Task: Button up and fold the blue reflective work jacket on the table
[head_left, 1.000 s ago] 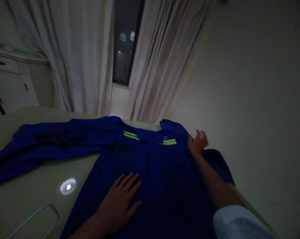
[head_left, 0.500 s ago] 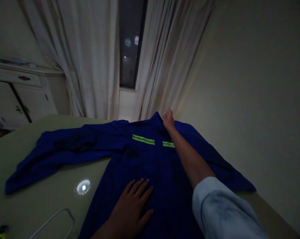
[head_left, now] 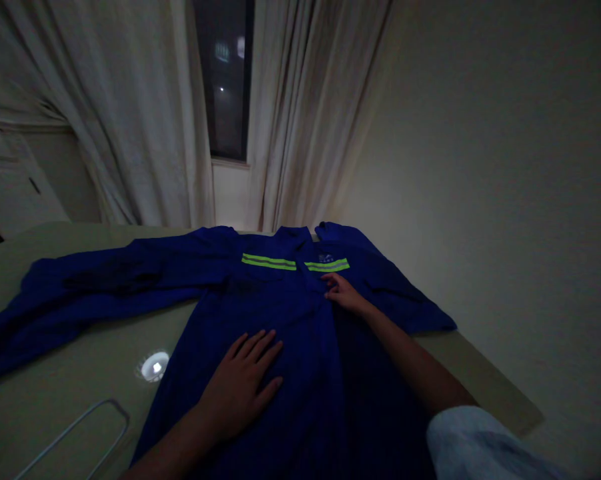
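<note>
A dark blue work jacket (head_left: 280, 320) lies front up, its left sleeve in view spread across the table. Yellow-green reflective strips with a grey band cross both sides of its chest, and a small pale print sits above the right strip. My left hand (head_left: 240, 380) rests flat on the lower front, fingers spread, holding nothing. At the front opening, just below the right strip, my right hand (head_left: 345, 292) has its fingers curled with thumb and fingertips at the cloth edge. The dim light blurs the exact grip.
The pale green glossy table (head_left: 80, 393) carries a thin white loop (head_left: 75, 433), perhaps a hanger or cable, at front left. A lamp reflection shines beside the jacket. Curtains (head_left: 145, 113) and a dark window (head_left: 228, 87) stand behind; a wall (head_left: 505, 200) borders the right.
My right hand has come down from the collar to the front opening below the chest strip. The right chest strip and print are uncovered. My left hand stays flat; the view has shifted right.
</note>
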`<control>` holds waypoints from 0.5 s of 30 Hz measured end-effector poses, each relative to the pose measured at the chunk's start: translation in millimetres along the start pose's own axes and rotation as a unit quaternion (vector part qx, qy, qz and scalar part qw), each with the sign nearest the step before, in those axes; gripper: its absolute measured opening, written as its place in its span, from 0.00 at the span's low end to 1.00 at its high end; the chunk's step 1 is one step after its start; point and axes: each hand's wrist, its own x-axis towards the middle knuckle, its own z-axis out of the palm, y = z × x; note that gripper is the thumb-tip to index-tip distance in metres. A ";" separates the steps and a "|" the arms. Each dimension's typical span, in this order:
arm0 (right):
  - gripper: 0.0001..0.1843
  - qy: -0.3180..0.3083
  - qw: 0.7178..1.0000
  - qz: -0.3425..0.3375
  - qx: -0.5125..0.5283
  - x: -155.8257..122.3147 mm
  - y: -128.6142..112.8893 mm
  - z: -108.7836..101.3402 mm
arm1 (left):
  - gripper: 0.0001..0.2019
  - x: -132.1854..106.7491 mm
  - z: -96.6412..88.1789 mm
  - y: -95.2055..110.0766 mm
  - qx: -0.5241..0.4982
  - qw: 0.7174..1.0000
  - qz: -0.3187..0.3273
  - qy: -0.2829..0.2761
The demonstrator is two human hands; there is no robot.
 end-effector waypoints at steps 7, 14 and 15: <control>0.15 0.010 0.984 -0.166 -0.059 -72.5 -40.1 24.5 | 0.32 -0.1 -8.2 -0.4 0.037 0.999 0.019 -0.027; 0.26 -0.191 0.930 -0.300 -0.097 -120.6 -73.2 22.8 | 0.33 -4.0 -7.0 0.3 0.070 0.996 0.023 -0.039; 0.24 -0.207 0.919 -0.315 -0.113 -114.7 -71.1 23.1 | 0.33 -4.4 -5.9 -0.1 0.075 0.996 0.024 -0.040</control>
